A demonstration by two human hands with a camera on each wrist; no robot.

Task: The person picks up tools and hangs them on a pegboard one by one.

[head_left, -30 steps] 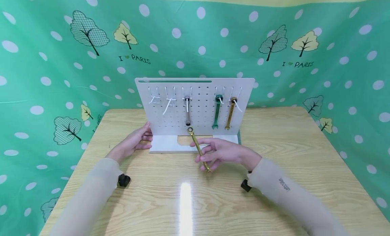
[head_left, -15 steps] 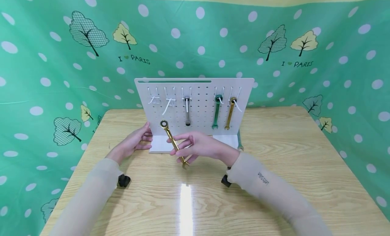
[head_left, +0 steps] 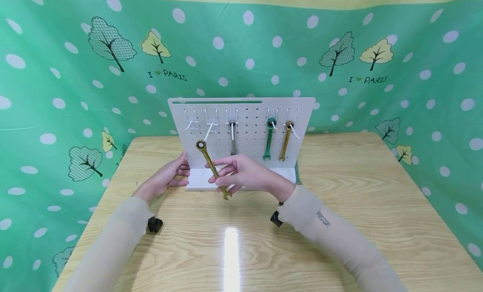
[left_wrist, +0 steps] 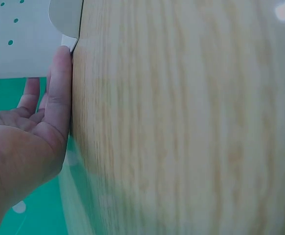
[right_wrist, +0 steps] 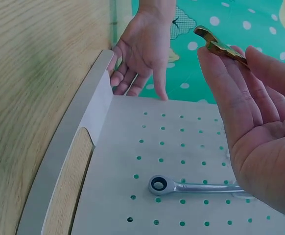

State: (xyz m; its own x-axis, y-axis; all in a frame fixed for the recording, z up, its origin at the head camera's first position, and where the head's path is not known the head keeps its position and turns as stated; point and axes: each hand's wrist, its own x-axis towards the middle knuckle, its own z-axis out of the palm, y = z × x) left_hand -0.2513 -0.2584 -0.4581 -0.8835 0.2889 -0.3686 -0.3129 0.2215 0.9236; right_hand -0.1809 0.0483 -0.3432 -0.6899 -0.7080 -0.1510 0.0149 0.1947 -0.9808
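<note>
My right hand (head_left: 245,172) pinches a gold ratcheting combination wrench (head_left: 209,163) between thumb and fingers. The wrench tilts, with its ring end up at the left, close by the tip of the second white hook (head_left: 209,131) in the head view. Its open end (right_wrist: 225,50) sticks out past the fingertips in the right wrist view. At the left edge of the white pegboard (head_left: 256,145), my left hand (head_left: 170,174) touches the board with fairly straight fingers. A silver wrench (head_left: 232,143) hangs on the third hook, partly covered by my right hand.
Farther right on the board hang a green wrench (head_left: 269,143) and an orange-gold wrench (head_left: 286,143). The leftmost hook (head_left: 191,124) bears nothing. A green piece (head_left: 297,174) shows beside the base's right end. All stands on a wooden table (head_left: 358,183) before a green dotted curtain (head_left: 249,40).
My right hand has carried the gold wrench left and then up, from below the silver wrench to the second hook's tip. The left hand has stayed at the board's edge.
</note>
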